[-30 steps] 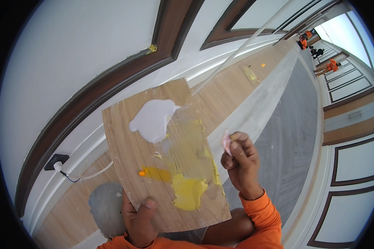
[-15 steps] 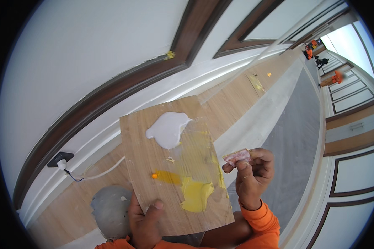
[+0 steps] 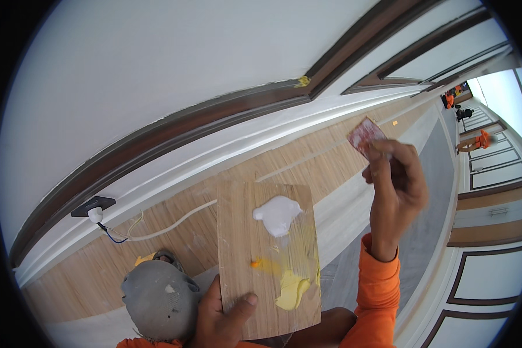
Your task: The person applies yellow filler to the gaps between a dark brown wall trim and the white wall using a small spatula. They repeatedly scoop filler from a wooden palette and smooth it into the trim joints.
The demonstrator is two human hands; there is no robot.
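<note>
My left hand [image 3: 226,313] grips the near left edge of a wooden board [image 3: 238,232], thumb on top. The board carries a pool of white paste [image 3: 279,214], a mound of yellow paste [image 3: 293,290] and a small orange dab [image 3: 255,263] with a smear. Raised to the right of the board, my right hand [image 3: 394,180] pinches a small flat square scraper [image 3: 366,136] stained white and reddish, apart from the board. Ahead, a yellow patch [image 3: 303,82] sits at the corner of the dark wooden wall trim [image 3: 214,110].
My grey-clad knee [image 3: 159,298] is beside my left hand. A white plug in a dark socket [image 3: 94,207] trails a pale cable [image 3: 180,220] over the wood-look floor. Grey sheeting [image 3: 414,185] runs along the corridor on the right. A person in orange [image 3: 480,141] and others are far off.
My right hand has risen and moved forward with the scraper, now showing its broad face. The board sits lower and further right in view, turned more upright. The view has shifted.
</note>
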